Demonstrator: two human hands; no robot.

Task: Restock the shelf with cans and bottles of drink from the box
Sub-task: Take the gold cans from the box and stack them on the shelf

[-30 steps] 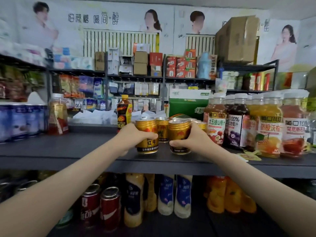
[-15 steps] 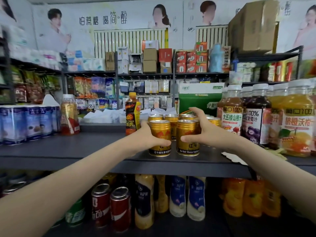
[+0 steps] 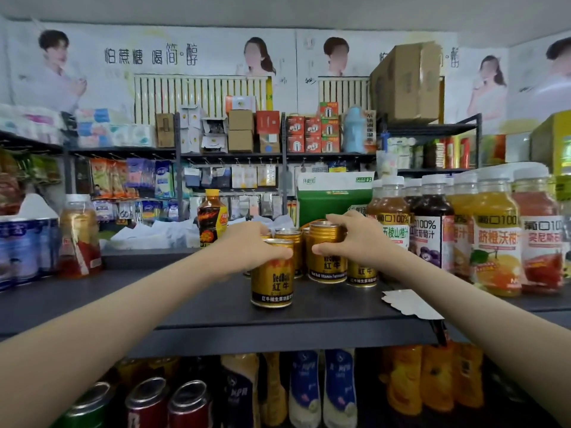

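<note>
Your left hand (image 3: 247, 247) is wrapped round the upper part of the front gold can (image 3: 272, 274), with the thumb lying across its rim. That can stands upright on the dark shelf (image 3: 185, 304), closer to the front edge than the rest of its group.

Your right hand (image 3: 355, 237) grips a second gold can (image 3: 326, 261), fingers curled over its top and thumb pressed against its side. This can is upright and just behind and to the right of the front one. Whether its base rests fully on the shelf cannot be told.

More gold cans (image 3: 362, 274) are packed close around these two, partly hidden by your hands.

Just right of the cans is a row of white-capped juice bottles (image 3: 494, 242), standing upright and touching one another. A white paper tag (image 3: 408, 302) lies at the shelf edge below them.

Behind the cans stand a green and white carton (image 3: 333, 196) and a dark bottle with a yellow cap (image 3: 212, 219). Well to the left are an amber bottle with a white cap (image 3: 78, 239) and, beside it, blue and white cans (image 3: 21, 251).

On the lower shelf, red cans (image 3: 148, 403) sit at the left, pale bottles (image 3: 304, 387) in the middle and orange bottles (image 3: 432, 375) at the right.

A cardboard box (image 3: 408, 81) rests high on a rack in the background.
</note>
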